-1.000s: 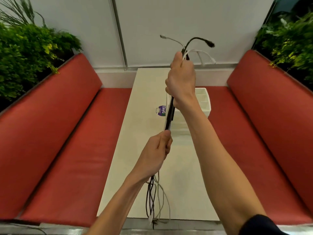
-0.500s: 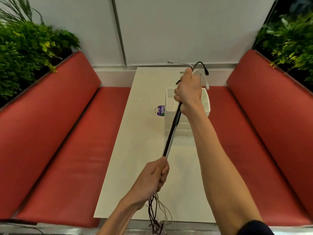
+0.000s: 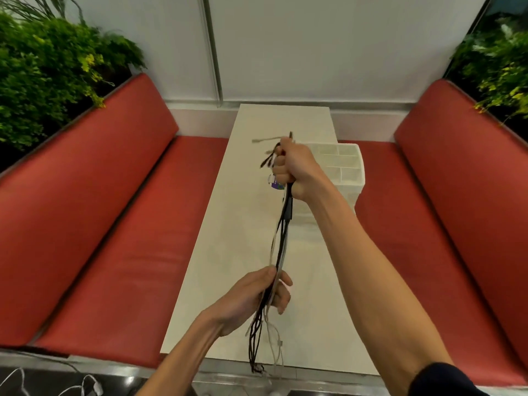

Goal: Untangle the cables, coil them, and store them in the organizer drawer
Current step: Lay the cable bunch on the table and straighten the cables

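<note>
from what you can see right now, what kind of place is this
Probably a cafe or restaurant booth, though I can't be sure. A left red bench and a right red bench, both padded, face each other across a narrow white table, with leafy plants behind the backrests.

The plug ends [image 3: 267, 141] above the right grip [image 3: 294, 170] are motion-blurred, their types unreadable. That grip hides part of the purple label [image 3: 276, 184] and the left wall of the organizer [image 3: 350, 167] at the right edge of the counter [image 3: 243, 252]. The left grip [image 3: 257, 295] covers a stretch of the cables [image 3: 281, 241]; their tails [image 3: 257, 364] blur past the near edge
</note>
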Motion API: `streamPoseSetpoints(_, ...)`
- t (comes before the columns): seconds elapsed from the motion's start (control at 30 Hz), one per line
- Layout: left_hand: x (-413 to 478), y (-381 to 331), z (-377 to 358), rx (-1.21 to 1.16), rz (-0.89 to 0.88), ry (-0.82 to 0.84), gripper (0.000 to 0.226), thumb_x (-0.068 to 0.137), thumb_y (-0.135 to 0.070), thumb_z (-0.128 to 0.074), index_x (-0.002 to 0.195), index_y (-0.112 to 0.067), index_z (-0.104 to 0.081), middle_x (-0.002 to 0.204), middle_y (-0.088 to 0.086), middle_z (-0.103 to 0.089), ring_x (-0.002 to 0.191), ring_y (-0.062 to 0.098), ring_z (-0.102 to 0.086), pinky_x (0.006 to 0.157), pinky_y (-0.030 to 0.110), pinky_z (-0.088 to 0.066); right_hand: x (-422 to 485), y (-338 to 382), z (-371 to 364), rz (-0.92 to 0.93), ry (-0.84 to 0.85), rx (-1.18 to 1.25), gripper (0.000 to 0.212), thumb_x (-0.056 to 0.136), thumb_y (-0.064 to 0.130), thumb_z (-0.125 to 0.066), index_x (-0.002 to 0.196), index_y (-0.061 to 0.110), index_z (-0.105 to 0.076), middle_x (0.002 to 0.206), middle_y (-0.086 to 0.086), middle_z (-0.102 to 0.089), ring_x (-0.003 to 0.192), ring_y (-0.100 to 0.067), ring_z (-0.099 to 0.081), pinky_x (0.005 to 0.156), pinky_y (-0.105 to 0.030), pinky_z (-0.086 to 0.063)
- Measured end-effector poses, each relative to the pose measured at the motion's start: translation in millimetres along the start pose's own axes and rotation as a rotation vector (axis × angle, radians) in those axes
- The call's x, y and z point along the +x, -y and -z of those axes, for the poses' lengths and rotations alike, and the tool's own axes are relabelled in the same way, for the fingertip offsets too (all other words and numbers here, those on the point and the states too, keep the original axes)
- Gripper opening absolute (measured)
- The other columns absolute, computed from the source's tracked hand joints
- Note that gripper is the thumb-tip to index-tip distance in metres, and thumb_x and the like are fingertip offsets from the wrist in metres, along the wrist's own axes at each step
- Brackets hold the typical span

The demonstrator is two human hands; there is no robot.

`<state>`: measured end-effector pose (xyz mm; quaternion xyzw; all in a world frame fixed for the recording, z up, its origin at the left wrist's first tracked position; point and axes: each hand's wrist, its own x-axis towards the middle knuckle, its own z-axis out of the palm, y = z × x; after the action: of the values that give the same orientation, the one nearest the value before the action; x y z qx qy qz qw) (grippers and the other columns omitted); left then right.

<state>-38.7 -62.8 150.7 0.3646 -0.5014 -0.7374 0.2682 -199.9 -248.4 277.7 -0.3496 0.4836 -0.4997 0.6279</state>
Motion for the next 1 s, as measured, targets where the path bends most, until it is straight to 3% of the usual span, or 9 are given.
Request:
streamPoseSetpoints(0.1,-2.5,28.1,-4.8,-0.090,0.027,-0.061,0.052,0.110,-0.057,-0.043,0.112,-0.007,-0.060,0.073,0.004,-0.043,0.062,0.019,-0.027,0.059,0.031,-0.025,11.1,-32.1,-8.5,-0.063,0.079,-0.131,0.032,0.116,0.031,-0.035,0.093,0.014,-0.051,0.061,0.005,-0.024,0.042,-0.007,-0.017,0.035,-0.020,-0.017)
streamPoseSetpoints(0.17,-7.3,50.9,-6.7,-0.188,0.079,-0.113,0.052,0.105,-0.065,-0.047,0.106,-0.014,-0.061,0.074,0.001,-0.034,0.062,0.016,-0.018,0.057,0.029,-0.017,24.6,-63.6,-13.5,-0.092,0.098,-0.250,0.034,0.116,0.033,-0.035,0.101,0.011,-0.055,0.061,0.005,-0.025,0.041,-0.007,-0.019,0.037,-0.020,-0.017)
streamPoseSetpoints(0.33,-0.4,90.4,6.9,-0.293,0.216,-0.311,0.056,0.103,-0.067,-0.045,0.105,-0.013,-0.057,0.073,-0.001,-0.027,0.058,0.012,-0.017,0.049,0.023,-0.018,67.2,-144.5,-17.2,-0.154,0.060,-0.504,0.035,0.112,0.034,-0.035,0.108,0.012,-0.061,0.071,0.000,-0.035,0.051,-0.012,-0.025,0.048,-0.026,-0.023)
streamPoseSetpoints(0.47,18.0,97.5,23.7,-0.454,0.233,-0.455,0.044,0.104,-0.059,-0.051,0.097,-0.016,-0.058,0.079,0.001,-0.022,0.057,0.010,-0.017,0.046,0.021,-0.019,102.8,-183.5,-17.4,-0.117,0.026,-0.611,0.032,0.108,0.037,-0.040,0.120,0.016,-0.060,0.104,-0.008,-0.059,0.066,-0.017,-0.039,0.056,-0.033,-0.033)
streamPoseSetpoints(0.63,39.7,116.5,30.5,-0.315,0.379,-0.550,0.039,0.113,-0.046,-0.040,0.084,-0.022,-0.045,0.066,-0.007,-0.030,0.055,0.010,-0.020,0.049,0.023,-0.019,137.4,-253.4,7.7,-0.229,0.011,-0.698,0.022,0.108,0.027,-0.034,0.107,0.020,-0.054,0.098,-0.010,-0.050,0.069,-0.022,-0.035,0.053,-0.032,-0.032)
streamPoseSetpoints(0.73,44.1,129.3,26.5,-0.333,0.455,-0.556,0.042,0.115,-0.042,-0.036,0.078,-0.024,-0.040,0.065,-0.007,-0.027,0.055,0.011,-0.018,0.048,0.024,-0.018,143.6,-281.5,21.0,-0.324,0.015,-0.871,0.033,0.114,0.029,-0.034,0.130,0.009,-0.055,0.122,-0.021,-0.058,0.084,-0.028,-0.052,0.068,-0.037,-0.047)
streamPoseSetpoints(0.83,49.6,133.4,25.6,-0.364,0.479,-0.552,0.046,0.116,-0.039,-0.034,0.072,-0.025,-0.034,0.066,-0.005,-0.024,0.055,0.012,-0.014,0.047,0.024,-0.016,149.1,-287.5,17.5,-0.324,-0.059,-1.068,0.053,0.116,0.033,-0.039,0.156,-0.001,-0.036,0.153,-0.021,-0.050,0.134,-0.041,-0.055,0.110,-0.047,-0.045)
streamPoseSetpoints(0.93,54.3,136.0,28.4,-0.357,0.496,-0.546,0.047,0.116,-0.038,-0.034,0.071,-0.025,-0.031,0.065,-0.005,-0.023,0.055,0.012,-0.013,0.046,0.023,-0.016,154.7,-288.1,11.0,-0.279,-0.124,-1.202,0.077,0.114,0.038,-0.047,0.167,-0.004,-0.010,0.159,-0.017,-0.049,0.143,-0.037,-0.052,0.114,-0.045,-0.042)
streamPoseSetpoints(1.0,55.9,137.4,30.0,-0.324,0.506,-0.524,0.046,0.116,-0.039,-0.033,0.073,-0.025,-0.031,0.065,-0.006,-0.024,0.056,0.013,-0.014,0.048,0.024,-0.015,161.6,-293.3,10.5,-0.217,-0.110,-1.363,0.080,0.113,0.031,-0.050,0.167,-0.007,-0.005,0.154,-0.016,-0.056,0.138,-0.034,-0.058,0.110,-0.042,-0.046)
